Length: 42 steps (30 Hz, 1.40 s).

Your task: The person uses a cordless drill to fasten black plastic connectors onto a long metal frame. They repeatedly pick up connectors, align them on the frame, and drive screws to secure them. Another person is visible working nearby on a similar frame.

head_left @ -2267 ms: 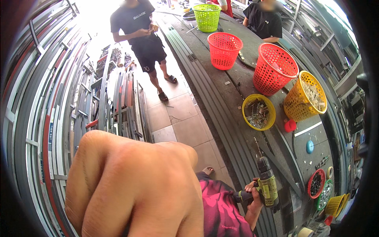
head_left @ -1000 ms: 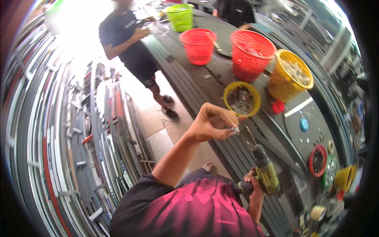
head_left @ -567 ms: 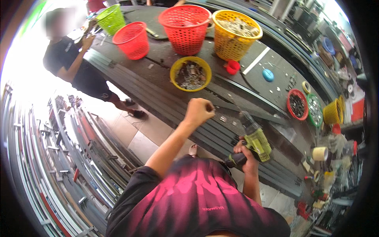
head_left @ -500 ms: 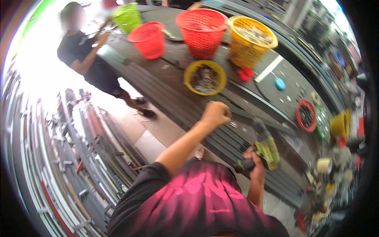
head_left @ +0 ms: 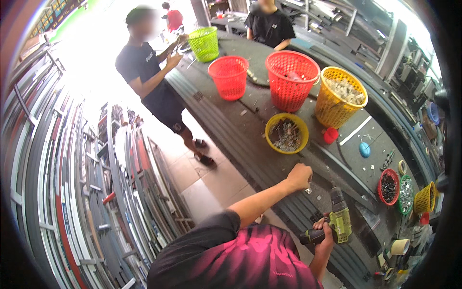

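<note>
My right hand (head_left: 325,233) is wrapped round the handle of a lime-green and black cordless drill (head_left: 340,220). Its bit points away from me over the bench (head_left: 231,126). My left hand (head_left: 300,176) is closed in a fist above long grey metal profiles (head_left: 288,215); whatever its fingers hold is hidden. Just beyond that fist stands a yellow bowl (head_left: 287,152) with small metal parts in it. A few small light pieces (head_left: 308,190) lie on the profiles between the fist and the drill.
Red baskets (head_left: 292,89), a yellow basket (head_left: 332,113) and a green basket (head_left: 204,45) line the bench. Small red (head_left: 395,198) and green bowls of parts sit right. One person (head_left: 149,72) stands left, another (head_left: 269,26) across. Racked metal profiles (head_left: 86,192) fill the left.
The view has swung, so the bench and baskets appear farther right and lower, and the person across shows more. My left fist stays near the yellow bowl; my right hand keeps the drill.
</note>
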Tool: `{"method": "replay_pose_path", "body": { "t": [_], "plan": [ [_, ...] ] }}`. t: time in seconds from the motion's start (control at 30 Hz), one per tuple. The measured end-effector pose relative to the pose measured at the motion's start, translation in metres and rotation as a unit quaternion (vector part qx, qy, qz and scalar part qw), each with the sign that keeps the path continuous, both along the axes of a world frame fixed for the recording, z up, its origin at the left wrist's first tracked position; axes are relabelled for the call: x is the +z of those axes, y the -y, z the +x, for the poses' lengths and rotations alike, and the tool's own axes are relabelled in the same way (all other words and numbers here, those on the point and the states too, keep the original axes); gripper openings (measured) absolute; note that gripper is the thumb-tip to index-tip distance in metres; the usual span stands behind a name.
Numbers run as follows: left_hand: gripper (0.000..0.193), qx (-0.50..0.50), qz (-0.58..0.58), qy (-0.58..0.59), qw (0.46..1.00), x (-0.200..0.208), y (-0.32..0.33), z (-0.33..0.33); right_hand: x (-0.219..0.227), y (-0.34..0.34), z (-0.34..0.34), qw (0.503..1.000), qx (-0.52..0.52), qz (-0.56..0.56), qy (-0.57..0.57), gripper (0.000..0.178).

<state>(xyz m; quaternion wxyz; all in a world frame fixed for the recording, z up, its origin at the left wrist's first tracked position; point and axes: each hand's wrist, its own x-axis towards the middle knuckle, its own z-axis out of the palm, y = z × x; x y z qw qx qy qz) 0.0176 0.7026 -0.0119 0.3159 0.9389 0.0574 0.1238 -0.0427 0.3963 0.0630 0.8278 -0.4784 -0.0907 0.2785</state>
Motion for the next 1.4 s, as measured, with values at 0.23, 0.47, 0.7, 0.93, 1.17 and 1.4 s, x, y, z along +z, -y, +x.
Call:
{"method": "replay_pose_path", "body": {
  "t": [0.23,0.47,0.7,0.93,1.17,1.4],
  "plan": [
    [0.017,0.012,0.012,-0.063,0.998,0.003,-0.004,-0.001,-0.004,-0.003,0.001,1.0,0.002,-0.011,0.009,0.053],
    [0.014,0.035,-0.019,-0.071,0.997,0.003,-0.001,0.0,-0.006,-0.003,-0.001,1.0,-0.001,-0.022,0.004,0.052],
    [0.016,0.025,-0.004,-0.062,0.998,-0.002,0.002,0.003,0.003,-0.007,-0.005,1.0,0.0,-0.031,-0.002,0.052],
    [0.013,0.036,-0.016,-0.069,0.997,-0.005,0.008,0.001,0.006,-0.01,-0.006,1.0,0.011,-0.025,0.008,0.049],
    [0.011,0.039,0.0,-0.036,0.999,-0.003,0.011,-0.005,0.006,-0.013,-0.005,1.0,0.007,-0.021,-0.008,0.048],
    [0.012,0.042,0.007,-0.031,0.999,-0.003,0.011,-0.008,0.01,-0.014,-0.005,1.0,0.011,-0.009,-0.01,0.047]
  ]
}}
